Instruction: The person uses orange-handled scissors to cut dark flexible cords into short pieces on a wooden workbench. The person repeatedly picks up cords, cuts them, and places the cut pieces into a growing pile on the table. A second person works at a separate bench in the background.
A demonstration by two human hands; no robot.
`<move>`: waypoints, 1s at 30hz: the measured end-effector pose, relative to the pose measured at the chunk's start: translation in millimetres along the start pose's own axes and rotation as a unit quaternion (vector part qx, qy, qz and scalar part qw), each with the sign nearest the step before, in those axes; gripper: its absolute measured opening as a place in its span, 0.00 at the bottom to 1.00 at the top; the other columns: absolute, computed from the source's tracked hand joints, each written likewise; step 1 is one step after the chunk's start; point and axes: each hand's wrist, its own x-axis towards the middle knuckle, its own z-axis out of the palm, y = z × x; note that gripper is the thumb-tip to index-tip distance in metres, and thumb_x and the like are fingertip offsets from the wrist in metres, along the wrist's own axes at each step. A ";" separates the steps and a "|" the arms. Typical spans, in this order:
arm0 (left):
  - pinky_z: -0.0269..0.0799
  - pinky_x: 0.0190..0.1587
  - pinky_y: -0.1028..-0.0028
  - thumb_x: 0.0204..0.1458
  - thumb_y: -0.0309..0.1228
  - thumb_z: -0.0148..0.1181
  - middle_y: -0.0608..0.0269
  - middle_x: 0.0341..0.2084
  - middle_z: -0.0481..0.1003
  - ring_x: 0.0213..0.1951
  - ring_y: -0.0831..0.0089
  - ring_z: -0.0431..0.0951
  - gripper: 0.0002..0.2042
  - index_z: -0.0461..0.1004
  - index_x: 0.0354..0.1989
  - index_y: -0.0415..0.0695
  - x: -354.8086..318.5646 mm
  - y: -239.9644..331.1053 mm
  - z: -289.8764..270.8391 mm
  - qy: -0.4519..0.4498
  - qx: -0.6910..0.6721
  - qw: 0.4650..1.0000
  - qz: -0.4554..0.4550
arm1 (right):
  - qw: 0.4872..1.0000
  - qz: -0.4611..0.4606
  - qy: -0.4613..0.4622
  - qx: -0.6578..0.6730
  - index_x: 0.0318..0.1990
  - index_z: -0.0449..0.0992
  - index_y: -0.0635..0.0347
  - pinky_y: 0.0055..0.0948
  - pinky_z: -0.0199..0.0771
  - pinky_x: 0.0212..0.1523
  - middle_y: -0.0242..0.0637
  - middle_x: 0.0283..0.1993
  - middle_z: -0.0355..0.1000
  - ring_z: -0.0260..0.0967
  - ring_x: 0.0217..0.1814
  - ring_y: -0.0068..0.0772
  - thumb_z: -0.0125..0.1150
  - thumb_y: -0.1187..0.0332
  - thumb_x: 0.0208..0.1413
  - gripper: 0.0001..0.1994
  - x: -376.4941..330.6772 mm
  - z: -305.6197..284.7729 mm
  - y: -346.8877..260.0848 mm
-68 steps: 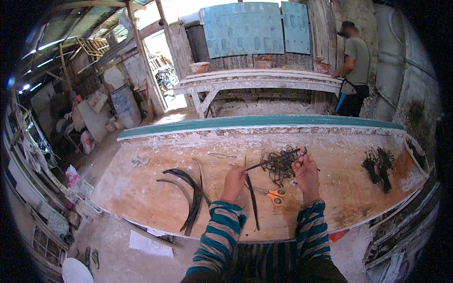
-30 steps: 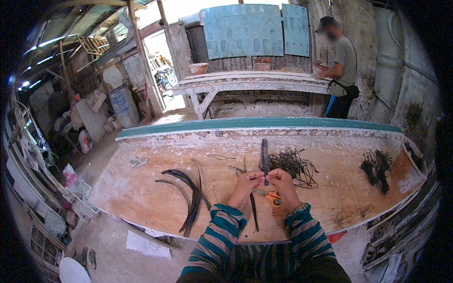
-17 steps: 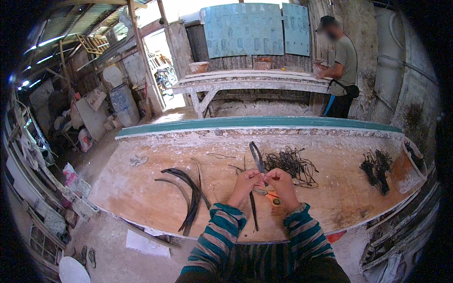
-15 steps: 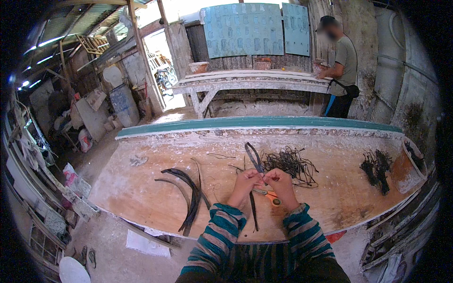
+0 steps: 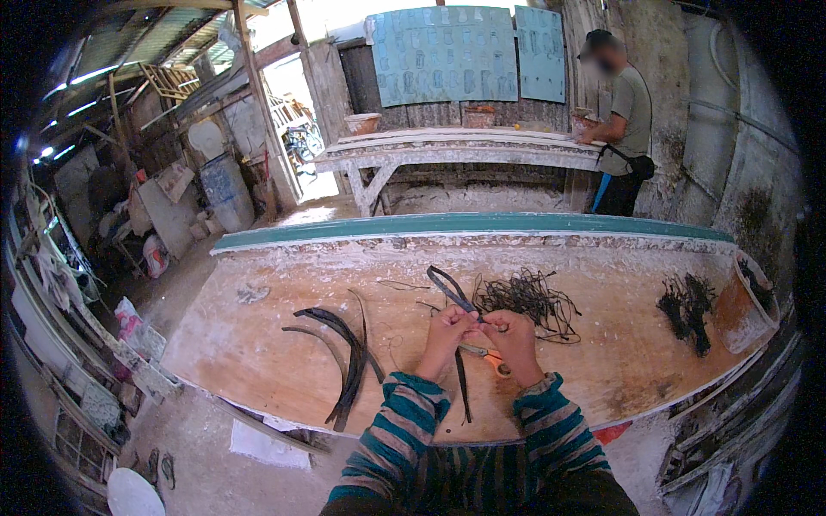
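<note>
Over the middle of the wooden table, my left hand (image 5: pixel 450 330) and my right hand (image 5: pixel 511 330) pinch a looped black rubber-like strip (image 5: pixel 450 286) between them. Its loop points up and away from my fingers, and one narrow tail (image 5: pixel 463 387) hangs below my left hand. Scissors (image 5: pixel 495 359) with orange handles lie on the table under my hands, partly hidden by them. Just beyond my right hand is a tangle of thin black cords (image 5: pixel 533 301). Left of my hands lies a bunch of longer curved black strips (image 5: pixel 351 361).
Two bundles of black cords (image 5: pixel 687 311) lie near the right end of the table (image 5: pixel 232 344), beside a dusty orange bucket (image 5: pixel 747 305). A green-edged ledge (image 5: pixel 473 225) runs along the far side. Beyond it, a person (image 5: pixel 626 120) works at a white bench (image 5: pixel 465 150).
The strip's loop has swung a little to the left and tilted lower. Both hands keep their pinch and have barely shifted.
</note>
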 end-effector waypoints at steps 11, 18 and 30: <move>0.70 0.31 0.83 0.50 0.29 0.58 0.66 0.24 0.74 0.28 0.81 0.74 0.04 0.71 0.28 0.44 0.3 -2.2 -1.2 -0.036 0.003 0.999 0.033 | 0.994 0.066 -0.009 0.091 0.30 0.75 0.64 0.27 0.69 0.31 0.37 0.27 0.74 0.72 0.29 0.27 0.62 0.70 0.45 0.07 -0.8 2.2 -0.5; 0.69 0.31 0.82 0.48 0.26 0.58 0.68 0.26 0.73 0.28 0.81 0.72 0.03 0.71 0.29 0.43 -0.3 -3.9 0.4 -0.008 0.030 0.999 0.018 | 0.992 0.069 -0.020 0.105 0.31 0.75 0.64 0.25 0.67 0.30 0.36 0.25 0.73 0.70 0.27 0.25 0.59 0.70 0.49 0.06 -1.4 1.1 -1.9; 0.67 0.33 0.84 0.51 0.30 0.56 0.69 0.27 0.74 0.29 0.83 0.73 0.08 0.71 0.38 0.41 -2.1 -3.3 3.4 -0.021 -0.055 0.998 -0.024 | 0.979 0.070 -0.054 0.183 0.31 0.74 0.65 0.17 0.63 0.31 0.27 0.27 0.71 0.63 0.30 0.14 0.56 0.75 0.52 0.03 -4.2 8.9 6.9</move>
